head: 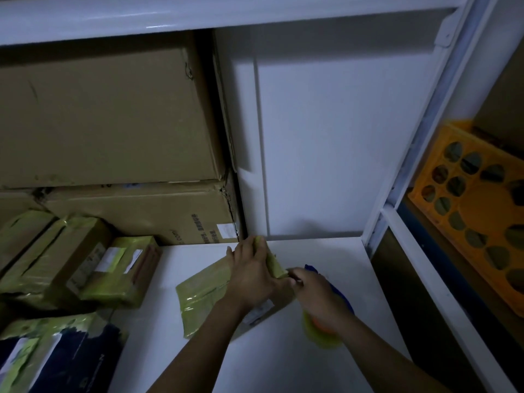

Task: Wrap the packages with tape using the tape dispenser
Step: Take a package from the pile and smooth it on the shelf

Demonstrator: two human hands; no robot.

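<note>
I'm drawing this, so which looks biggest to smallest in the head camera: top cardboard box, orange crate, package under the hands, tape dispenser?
top cardboard box
orange crate (cut off at edge)
package
tape dispenser (partly hidden)

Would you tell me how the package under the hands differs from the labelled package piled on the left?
The package under the hands lies alone on the white table, held by the left hand, the tape dispenser at its edge; the labelled package sits untouched among other packages. Both wear yellow-green tape.
</note>
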